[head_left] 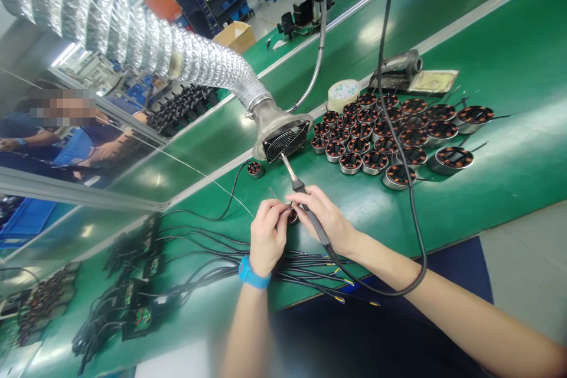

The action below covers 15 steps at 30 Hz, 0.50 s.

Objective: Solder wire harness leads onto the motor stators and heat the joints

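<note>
Left hand (268, 236) and right hand (321, 218) close in tight grips over a green workbench (509, 53) beneath a foil exhaust duct (133, 35); the left pinches a small round motor housing (292, 217), the right holds a soldering iron (297, 185) pen-style, tip toward a fan grille (286, 142). Beyond, metal cups (454, 159) packed with copper windings stand clustered, while wire leads (208, 254) spread nearby.
</note>
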Motion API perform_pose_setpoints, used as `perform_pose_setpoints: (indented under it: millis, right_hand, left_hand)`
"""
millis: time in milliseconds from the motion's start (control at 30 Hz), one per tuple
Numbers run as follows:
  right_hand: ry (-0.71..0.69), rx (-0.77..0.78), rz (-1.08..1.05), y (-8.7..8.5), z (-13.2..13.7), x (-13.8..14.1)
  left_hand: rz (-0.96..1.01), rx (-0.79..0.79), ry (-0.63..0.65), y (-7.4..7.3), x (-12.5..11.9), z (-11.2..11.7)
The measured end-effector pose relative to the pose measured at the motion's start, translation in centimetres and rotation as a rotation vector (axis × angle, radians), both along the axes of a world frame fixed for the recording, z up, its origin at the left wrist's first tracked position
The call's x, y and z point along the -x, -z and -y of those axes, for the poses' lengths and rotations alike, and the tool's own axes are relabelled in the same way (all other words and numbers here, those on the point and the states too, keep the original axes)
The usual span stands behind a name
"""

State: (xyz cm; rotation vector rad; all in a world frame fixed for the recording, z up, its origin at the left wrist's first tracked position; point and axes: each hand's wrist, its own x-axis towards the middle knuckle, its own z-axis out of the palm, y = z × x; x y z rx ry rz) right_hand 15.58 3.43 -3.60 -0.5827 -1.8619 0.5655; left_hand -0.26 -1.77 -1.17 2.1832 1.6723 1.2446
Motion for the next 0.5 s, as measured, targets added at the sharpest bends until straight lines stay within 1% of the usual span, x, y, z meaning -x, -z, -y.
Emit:
perform_pose_setpoints:
  millis: [133,267,333,400,500]
  right_hand:
    - [-0.012,-0.051,0.043,0.51,-0.11,0.05]
    - [0.014,-0.154,0.093,0.50,-0.14,-0.05]
    - [0.027,-0.205,0.122,0.45,-0.10,-0.09]
    - [0.031,-0.209,0.130,0.45,-0.06,-0.05]
    - [0.066,-0.157,0.063,0.31,-0.11,0.03]
  left_hand:
    - [-0.042,0.013,0.000,0.16,-0.06,0.10]
    - [-0.010,0.045,0.005,0.13,-0.32,0.22]
    - [0.008,0.066,-0.017,-0.03,-0.47,0.24]
    - [0.012,0.080,-0.049,-0.28,-0.57,0.25]
    - [0.022,0.108,-0.068,-0.74,-0.61,0.20]
